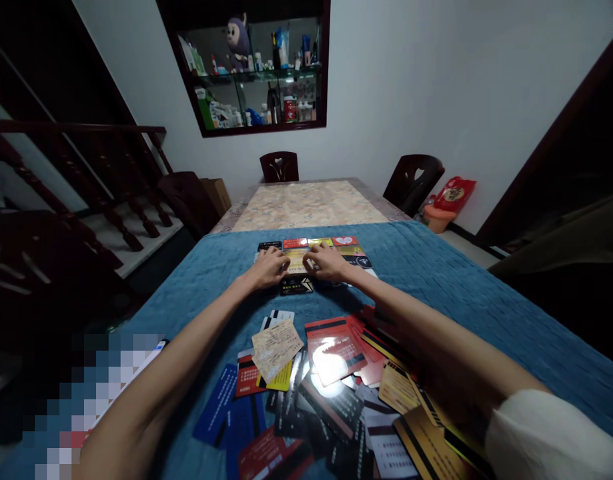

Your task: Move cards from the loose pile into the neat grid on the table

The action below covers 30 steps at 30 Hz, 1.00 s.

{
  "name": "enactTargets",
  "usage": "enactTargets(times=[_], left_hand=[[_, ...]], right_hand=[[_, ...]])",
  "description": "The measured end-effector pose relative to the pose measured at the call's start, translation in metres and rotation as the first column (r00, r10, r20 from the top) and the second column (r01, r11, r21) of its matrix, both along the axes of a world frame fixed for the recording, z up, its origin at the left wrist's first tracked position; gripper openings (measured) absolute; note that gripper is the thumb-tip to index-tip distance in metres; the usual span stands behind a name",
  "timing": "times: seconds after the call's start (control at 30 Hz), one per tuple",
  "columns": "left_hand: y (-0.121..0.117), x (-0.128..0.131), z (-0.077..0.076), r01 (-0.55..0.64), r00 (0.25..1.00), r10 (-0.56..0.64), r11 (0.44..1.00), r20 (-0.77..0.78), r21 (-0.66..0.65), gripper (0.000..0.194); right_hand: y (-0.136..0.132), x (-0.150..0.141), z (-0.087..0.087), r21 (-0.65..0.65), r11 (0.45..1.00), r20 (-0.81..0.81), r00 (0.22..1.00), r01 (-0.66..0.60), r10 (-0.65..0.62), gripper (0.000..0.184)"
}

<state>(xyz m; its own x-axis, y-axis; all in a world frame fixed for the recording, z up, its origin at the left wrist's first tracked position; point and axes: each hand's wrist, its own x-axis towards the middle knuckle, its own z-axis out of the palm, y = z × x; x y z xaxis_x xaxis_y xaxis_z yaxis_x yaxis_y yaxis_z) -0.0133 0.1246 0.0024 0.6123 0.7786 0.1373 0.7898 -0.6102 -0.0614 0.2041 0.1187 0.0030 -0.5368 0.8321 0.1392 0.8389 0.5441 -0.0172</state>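
Far out on the blue cloth, a yellowish plastic card (296, 260) lies between my two hands, within rows of laid-out cards. My left hand (271, 267) has curled fingers closed at the card's left edge. On the opposite edge, my right hand (326, 262) is closed with its fingertips at the card. A red card (295, 243) and a heart-printed card (345, 241) sit in the back row. Below the hands is a black card (296, 286). Both hands partly cover neighbouring cards.
Nearer to me, a loose heap holds a red card (333, 347), a beige card (277, 347), a blue card (219, 407), a gold card (431, 443) and several others. The blue cloth (186, 300) covers this end of the table. Chairs (413, 180) stand around it.
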Motion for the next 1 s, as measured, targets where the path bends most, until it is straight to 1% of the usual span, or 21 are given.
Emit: enactTargets(times=[0.27,0.5,1.0], left_hand=[[0.008,-0.001,-0.007,-0.021,1.000,0.020,0.998,-0.021,-0.051,0.020],[0.009,0.002,-0.008,-0.049,0.998,0.044,0.994,-0.053,-0.101,0.021],[0.012,0.002,-0.010,-0.031,0.998,0.024,0.994,-0.064,-0.109,0.022]], right_hand=[[0.005,-0.002,-0.002,-0.055,0.998,0.027,0.999,-0.025,0.026,0.026],[0.014,-0.004,-0.007,-0.087,0.996,0.047,0.999,-0.023,0.027,0.029],[0.014,-0.007,-0.004,-0.094,0.996,0.079,0.997,-0.006,0.013,0.030]])
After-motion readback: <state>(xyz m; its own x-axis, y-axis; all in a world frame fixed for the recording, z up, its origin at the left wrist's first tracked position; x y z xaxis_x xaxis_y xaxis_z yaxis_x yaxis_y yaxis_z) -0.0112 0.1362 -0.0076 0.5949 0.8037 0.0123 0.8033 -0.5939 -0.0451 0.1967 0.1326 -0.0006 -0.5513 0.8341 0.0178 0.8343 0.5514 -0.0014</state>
